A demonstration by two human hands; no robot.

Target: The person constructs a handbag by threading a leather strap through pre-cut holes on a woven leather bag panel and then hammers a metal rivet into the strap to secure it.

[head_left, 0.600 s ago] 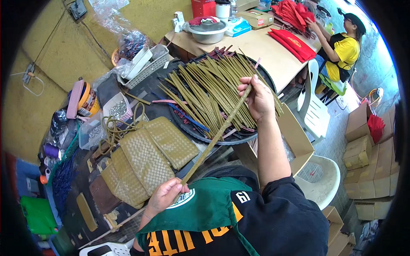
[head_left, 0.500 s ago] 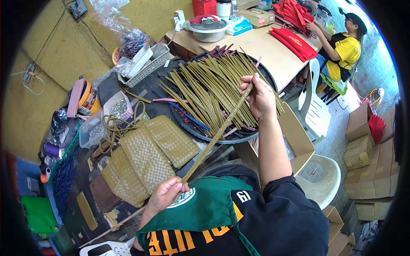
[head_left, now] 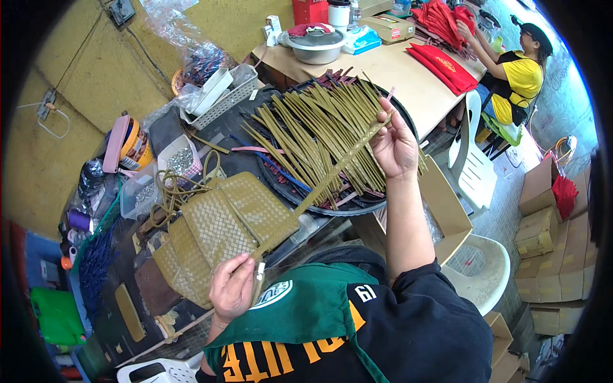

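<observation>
My right hand [head_left: 394,148] is raised over a dark round tray [head_left: 348,210] heaped with olive strips [head_left: 306,127], its fingers pinched on the upper end of a long, flat olive strip [head_left: 335,172]. The strip runs diagonally down to my left hand [head_left: 233,287], which is closed on its lower part. A small pale piece [head_left: 260,271] shows beside the left fingertips, too small to identify. Just beyond that hand lie olive woven pouches or panels [head_left: 211,233] with looped cords [head_left: 179,182] on the dark worktable.
Plastic tubs of metal bits [head_left: 177,161], spools [head_left: 81,221] and baskets [head_left: 220,105] crowd the left side. A co-worker [head_left: 520,73] handles red fabric [head_left: 431,16] at the far table [head_left: 364,64]. White chairs [head_left: 476,182] and cardboard boxes [head_left: 546,268] stand right.
My right hand has risen slightly. My left hand has shifted left and turned, fingertips higher on the strip, and the small pale piece now shows beside it. The co-worker's hands moved slightly.
</observation>
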